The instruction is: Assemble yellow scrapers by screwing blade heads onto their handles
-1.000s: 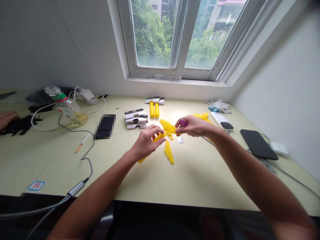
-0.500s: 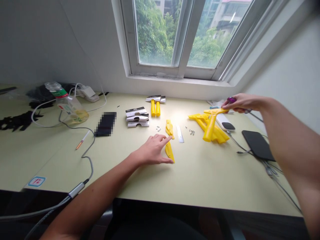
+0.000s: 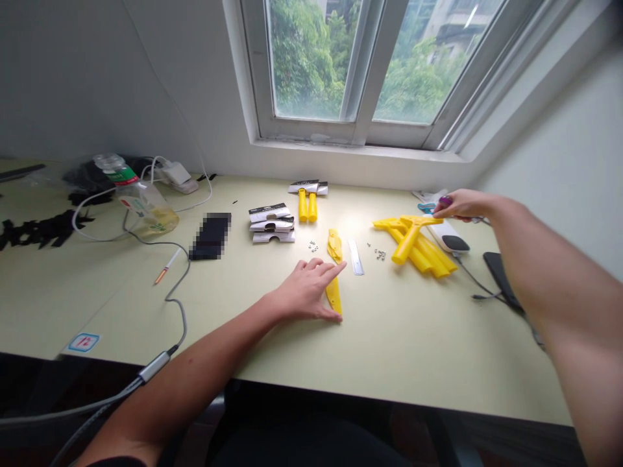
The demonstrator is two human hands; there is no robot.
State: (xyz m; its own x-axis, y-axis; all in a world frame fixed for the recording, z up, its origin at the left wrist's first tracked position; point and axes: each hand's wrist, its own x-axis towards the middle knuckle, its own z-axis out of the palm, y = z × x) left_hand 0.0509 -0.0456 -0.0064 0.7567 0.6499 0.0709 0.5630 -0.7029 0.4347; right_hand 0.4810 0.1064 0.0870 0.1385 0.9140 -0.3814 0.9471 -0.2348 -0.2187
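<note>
One pale yellow-green tabletop (image 3: 418,350) spreads around a thin metal strip (image 3: 355,257) and, beyond the strip, meets a white wall (image 3: 394,170) beneath a grey-framed sliding window (image 3: 363,71) with green foliage outside. Just left of the strip and nearer, the left hand (image 3: 307,292) spans a flat yellow piece (image 3: 333,295), thumb at its near end and fingers toward its far end, spread apart; whether they press on it I cannot tell. More flat yellow pieces (image 3: 334,245) lie beside the strip's left edge, with small nuts (image 3: 313,246) farther left. Small screws (image 3: 381,255) are scattered right of the strip. Farther right lies a pile of yellow T-shaped handles (image 3: 413,250); by its far side, the right hand (image 3: 464,204) wraps a purple-handled tool (image 3: 444,202), and whether it also touches the topmost handle cannot be made out. Beyond the strip, to its left, are two yellow handles (image 3: 307,206) with black-and-white sleeves at their heads, and a stack of similar sleeves (image 3: 272,224). Well left of the strip are a bottle (image 3: 146,204) of yellowish liquid, a white charger (image 3: 178,174) and a numbered sticker (image 3: 84,342).
</note>
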